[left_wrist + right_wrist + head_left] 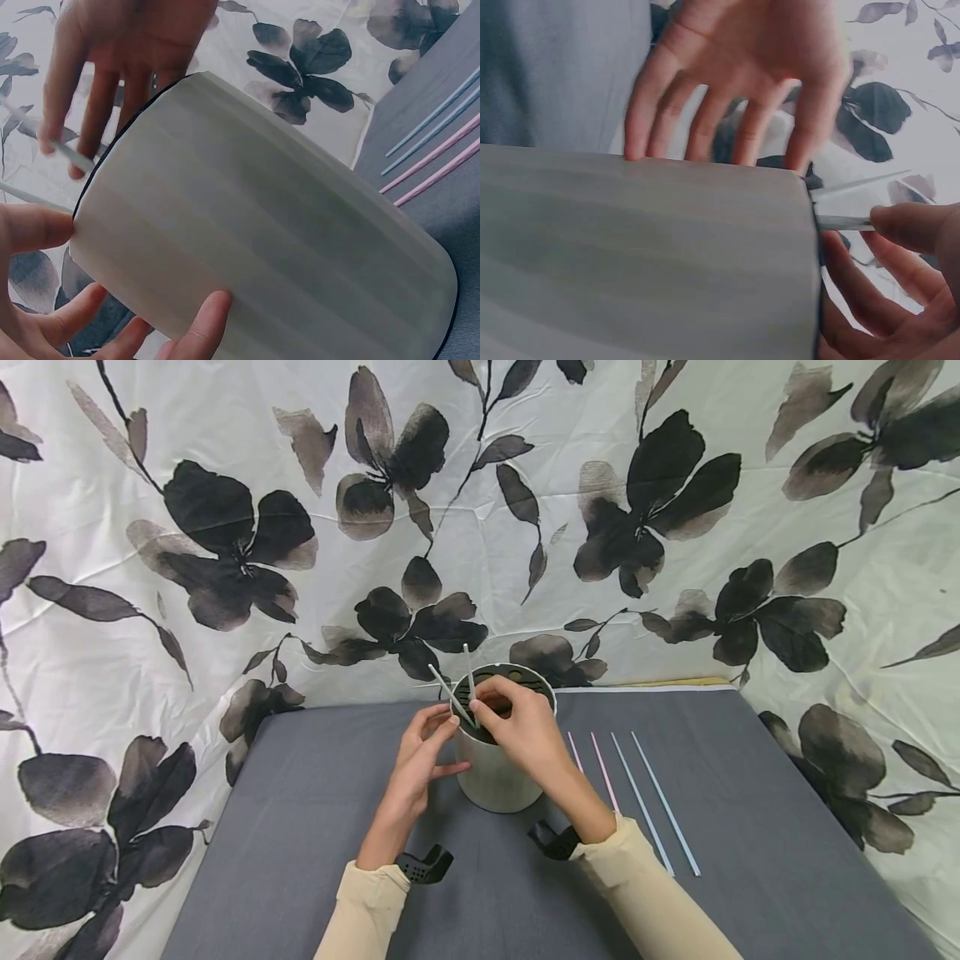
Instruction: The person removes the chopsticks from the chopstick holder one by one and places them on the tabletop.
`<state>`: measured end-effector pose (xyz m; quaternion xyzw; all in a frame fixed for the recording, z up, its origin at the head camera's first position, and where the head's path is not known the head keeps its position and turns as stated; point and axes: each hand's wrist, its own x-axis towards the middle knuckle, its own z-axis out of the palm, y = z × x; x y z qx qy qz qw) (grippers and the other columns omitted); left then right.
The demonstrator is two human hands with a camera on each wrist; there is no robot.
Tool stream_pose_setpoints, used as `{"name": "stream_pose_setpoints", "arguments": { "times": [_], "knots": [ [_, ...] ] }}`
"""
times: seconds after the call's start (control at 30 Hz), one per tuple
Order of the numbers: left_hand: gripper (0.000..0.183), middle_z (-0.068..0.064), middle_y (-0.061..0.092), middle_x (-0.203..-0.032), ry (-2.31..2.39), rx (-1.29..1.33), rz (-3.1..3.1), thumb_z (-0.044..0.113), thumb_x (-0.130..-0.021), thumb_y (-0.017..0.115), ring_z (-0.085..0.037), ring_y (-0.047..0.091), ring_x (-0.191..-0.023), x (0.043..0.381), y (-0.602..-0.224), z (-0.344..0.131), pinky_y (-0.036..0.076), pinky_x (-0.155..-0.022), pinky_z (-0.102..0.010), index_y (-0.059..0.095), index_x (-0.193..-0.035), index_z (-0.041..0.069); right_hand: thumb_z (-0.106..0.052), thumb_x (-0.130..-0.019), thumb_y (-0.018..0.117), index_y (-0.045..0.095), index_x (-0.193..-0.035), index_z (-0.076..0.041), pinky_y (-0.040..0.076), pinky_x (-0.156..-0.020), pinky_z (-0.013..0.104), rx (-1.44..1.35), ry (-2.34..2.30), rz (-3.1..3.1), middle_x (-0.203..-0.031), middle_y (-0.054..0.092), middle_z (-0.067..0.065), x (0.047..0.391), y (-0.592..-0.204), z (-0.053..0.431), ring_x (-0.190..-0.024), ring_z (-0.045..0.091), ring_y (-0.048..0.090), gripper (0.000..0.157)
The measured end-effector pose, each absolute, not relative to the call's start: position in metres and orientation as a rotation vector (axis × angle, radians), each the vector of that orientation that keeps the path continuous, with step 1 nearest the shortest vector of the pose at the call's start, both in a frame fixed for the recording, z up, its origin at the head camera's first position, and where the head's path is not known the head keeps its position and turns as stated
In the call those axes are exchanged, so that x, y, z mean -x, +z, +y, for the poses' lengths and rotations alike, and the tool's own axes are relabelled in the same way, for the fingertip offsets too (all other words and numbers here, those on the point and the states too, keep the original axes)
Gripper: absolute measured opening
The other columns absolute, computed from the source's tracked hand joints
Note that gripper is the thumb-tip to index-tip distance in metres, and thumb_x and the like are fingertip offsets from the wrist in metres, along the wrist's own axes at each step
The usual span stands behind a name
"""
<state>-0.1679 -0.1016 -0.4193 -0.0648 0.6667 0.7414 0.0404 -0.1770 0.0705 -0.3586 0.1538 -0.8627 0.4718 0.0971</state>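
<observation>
A pale, round holder (498, 781) with a dark slotted top (513, 675) stands upright near the back of the table. My right hand (521, 722) is over its rim and pinches a pale chopstick (469, 667) between thumb and fingers; the stick's lower end goes down into the holder. Beside it a second pale chopstick (444, 687) leans leftward out of the top. My left hand (420, 752) touches the holder's left side and rim, its fingers spread and fairly straight, as the right wrist view shows. The slots under my right hand are hidden.
To the right of the holder, two pink chopsticks (603, 772) and two light blue chopsticks (665, 802) lie side by side on the grey table cover (315, 827). A white floral cloth (525, 577) hangs behind the table and at its sides.
</observation>
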Motion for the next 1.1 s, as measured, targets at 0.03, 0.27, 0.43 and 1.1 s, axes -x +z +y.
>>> {"name": "stream_pose_setpoints", "arguments": {
  "times": [0.03,0.27,0.43,1.1],
  "knots": [
    [0.048,-0.013,0.049,-0.152,2.272,0.201,2.042,0.030,-0.104,0.065,-0.032,0.048,-0.139,0.168,-0.419,-0.102,0.069,-0.083,-0.052,0.051,-0.148,0.016,-0.023,-0.101,0.072,0.074,-0.111,-0.017,0.066,-0.086,0.041,-0.458,1.420,-2.537,-0.106,0.079,0.003,0.176,-0.356,0.072,-0.098,0.019,0.075,0.012],
    [0.049,-0.012,0.049,-0.152,2.273,0.214,2.053,0.030,-0.103,0.066,-0.032,0.048,-0.139,0.168,-0.420,-0.101,0.069,-0.081,-0.052,0.052,-0.147,0.016,-0.022,-0.103,0.069,0.072,-0.117,-0.012,0.067,-0.080,0.039,-0.470,1.558,-2.401,-0.107,0.078,0.008,0.175,-0.345,0.083,-0.090,0.023,0.076,0.018],
    [0.049,-0.013,0.049,-0.152,2.273,0.199,2.056,0.030,-0.103,0.066,-0.033,0.047,-0.139,0.168,-0.420,-0.102,0.069,-0.082,-0.052,0.051,-0.148,0.015,-0.020,-0.104,0.067,0.071,-0.119,-0.006,0.069,-0.077,0.043,-0.519,1.689,-2.253,-0.108,0.077,0.013,0.177,-0.342,0.089,-0.092,0.026,0.075,0.022],
    [0.049,-0.014,0.048,-0.152,2.289,0.157,2.043,0.027,-0.104,0.065,-0.033,0.047,-0.141,0.169,-0.420,-0.103,0.068,-0.084,-0.055,0.051,-0.148,0.013,-0.009,-0.104,0.063,0.067,-0.119,0.007,0.062,-0.064,0.024,-0.450,1.806,-1.611,-0.094,0.072,0.012,0.187,-0.333,0.108,-0.077,0.025,0.069,0.022]
  ]
}}
